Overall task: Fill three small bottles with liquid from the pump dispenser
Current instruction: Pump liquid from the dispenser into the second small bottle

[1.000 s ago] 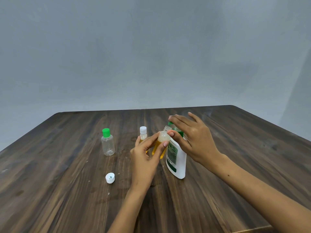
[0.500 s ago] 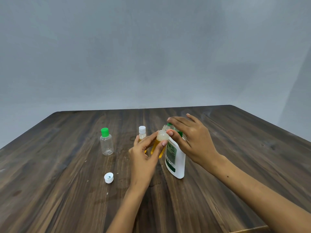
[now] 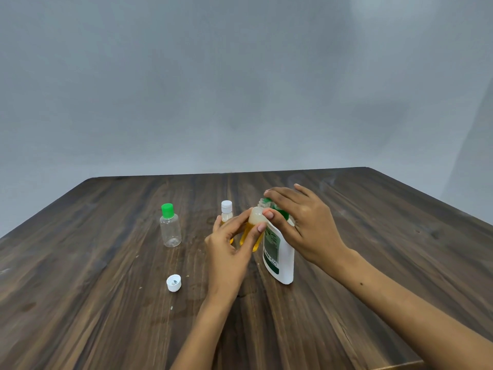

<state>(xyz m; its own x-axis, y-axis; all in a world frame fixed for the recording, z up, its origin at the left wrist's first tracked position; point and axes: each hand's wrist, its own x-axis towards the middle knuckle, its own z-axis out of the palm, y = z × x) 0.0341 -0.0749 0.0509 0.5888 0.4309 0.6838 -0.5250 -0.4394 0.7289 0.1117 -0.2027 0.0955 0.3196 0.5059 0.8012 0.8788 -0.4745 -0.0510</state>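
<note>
Two hands work over a dark wooden table [image 3: 373, 263]. Nearest lies a loose white cap [image 3: 174, 283], open side up. Beyond it the left hand [image 3: 229, 252] curls fingers and thumb round an uncapped small bottle [image 3: 254, 222] (yellow liquid below, pale above), held against the pump dispenser [image 3: 280, 252]. The right hand [image 3: 304, 225] rests on the green pump head, fingers lightly bent. Farther back stand a white-capped bottle [image 3: 226, 212] and, well left, a clear green-capped bottle [image 3: 170, 227].

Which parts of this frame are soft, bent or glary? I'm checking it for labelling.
Head view: even, diffuse light, no glare; table edges splay from the wide lens; left hand and right hand slightly soft; pump dispenser label unreadable.
</note>
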